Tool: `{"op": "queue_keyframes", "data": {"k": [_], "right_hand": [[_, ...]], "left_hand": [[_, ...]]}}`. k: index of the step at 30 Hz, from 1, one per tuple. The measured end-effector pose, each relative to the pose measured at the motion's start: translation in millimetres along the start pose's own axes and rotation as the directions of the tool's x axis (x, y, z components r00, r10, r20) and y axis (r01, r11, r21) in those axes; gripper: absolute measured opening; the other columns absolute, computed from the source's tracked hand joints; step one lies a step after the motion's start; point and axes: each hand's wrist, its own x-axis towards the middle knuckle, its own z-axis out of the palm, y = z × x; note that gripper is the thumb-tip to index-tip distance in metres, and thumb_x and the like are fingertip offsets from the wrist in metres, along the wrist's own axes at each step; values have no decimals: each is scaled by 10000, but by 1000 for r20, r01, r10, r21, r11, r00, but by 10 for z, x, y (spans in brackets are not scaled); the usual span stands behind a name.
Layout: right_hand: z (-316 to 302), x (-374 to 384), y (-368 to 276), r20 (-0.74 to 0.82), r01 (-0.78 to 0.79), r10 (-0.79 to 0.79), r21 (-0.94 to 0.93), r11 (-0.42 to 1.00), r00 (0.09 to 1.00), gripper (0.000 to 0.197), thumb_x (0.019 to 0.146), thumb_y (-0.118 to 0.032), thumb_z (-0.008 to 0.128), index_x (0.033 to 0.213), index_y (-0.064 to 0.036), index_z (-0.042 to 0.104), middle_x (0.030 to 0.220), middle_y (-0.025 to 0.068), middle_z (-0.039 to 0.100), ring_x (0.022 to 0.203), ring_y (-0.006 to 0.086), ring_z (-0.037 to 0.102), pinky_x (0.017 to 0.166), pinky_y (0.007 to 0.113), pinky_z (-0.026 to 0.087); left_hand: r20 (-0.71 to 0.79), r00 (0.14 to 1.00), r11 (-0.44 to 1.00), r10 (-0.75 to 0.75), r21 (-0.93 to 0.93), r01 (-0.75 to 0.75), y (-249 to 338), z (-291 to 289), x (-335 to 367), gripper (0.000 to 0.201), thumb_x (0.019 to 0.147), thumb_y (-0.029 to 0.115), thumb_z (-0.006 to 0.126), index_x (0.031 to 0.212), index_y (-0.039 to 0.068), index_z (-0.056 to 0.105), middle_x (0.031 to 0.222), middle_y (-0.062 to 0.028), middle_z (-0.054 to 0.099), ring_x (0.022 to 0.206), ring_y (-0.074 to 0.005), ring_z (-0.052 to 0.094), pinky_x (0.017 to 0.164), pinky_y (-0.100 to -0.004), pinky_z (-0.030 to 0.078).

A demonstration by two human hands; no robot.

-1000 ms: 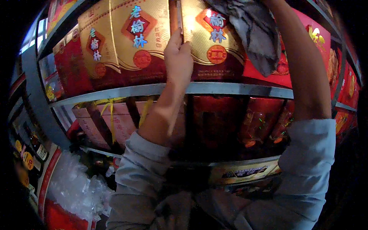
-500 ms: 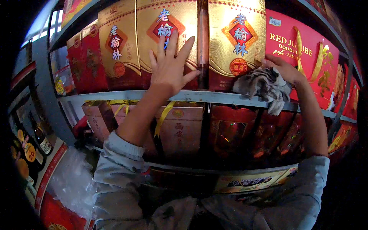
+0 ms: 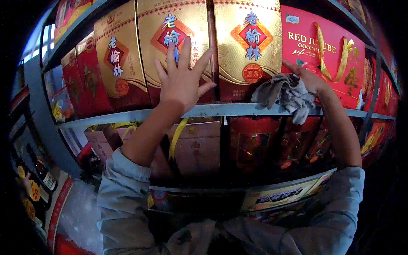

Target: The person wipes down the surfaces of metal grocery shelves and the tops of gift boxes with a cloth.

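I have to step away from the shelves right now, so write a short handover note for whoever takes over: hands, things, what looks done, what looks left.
Left hand: open, fingers spread, flat against a gold gift box on the upper shelf.
Right hand: holds a grey cloth at the foot of the next gold box, beside a red box; the cloth hangs over the shelf edge.
Done: cannot tell which boxes are wiped.
Left: probably the other boxes and the lower shelf's.
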Motion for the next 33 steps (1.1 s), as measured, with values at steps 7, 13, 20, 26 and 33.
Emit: {"op": "queue_keyframes", "data": {"k": [7,13,20,26,33], "right_hand": [[5,19,26,37,62,-64,40,997,997,635,802,-145,523,1319,-36,172,1262,126,377,1100,187,427,930,293,332],[-64,18,135,35,22,-27,127,992,999,610,810,-162,505,1318,-45,190,1256,122,387,1106,179,415,932,290,326],[103,-84,-52,4,-8,7,264,965,1000,531,883,-311,325,1329,-75,159,1206,173,430,1067,223,465,910,322,370],[92,-79,-77,58,-81,67,291,953,996,653,803,-190,541,1326,-73,168,1197,142,446,1044,200,478,895,305,380],[149,-122,-201,48,-59,47,279,958,998,716,762,-175,599,1328,-79,171,1191,111,454,1027,170,482,885,297,382]], "left_hand": [[-34,988,988,154,20,-153,-13,16,64,688,706,420,588,1288,225,275,1371,-78,146,1256,-342,83,933,-616,111],[-90,969,972,230,-27,-233,-13,50,66,721,685,364,627,1283,148,286,1350,-81,192,1243,-338,130,921,-607,135],[-114,967,964,229,-108,-241,-44,65,51,684,682,310,633,1268,152,317,1345,-90,200,1231,-352,139,929,-600,116],[-135,966,957,221,-162,-241,-67,67,53,670,664,307,649,1250,167,355,1337,-97,215,1226,-353,152,941,-587,111],[-118,974,957,195,-195,-215,-137,8,26,713,620,328,689,1243,197,367,1333,-95,221,1221,-358,155,934,-609,119]]}}
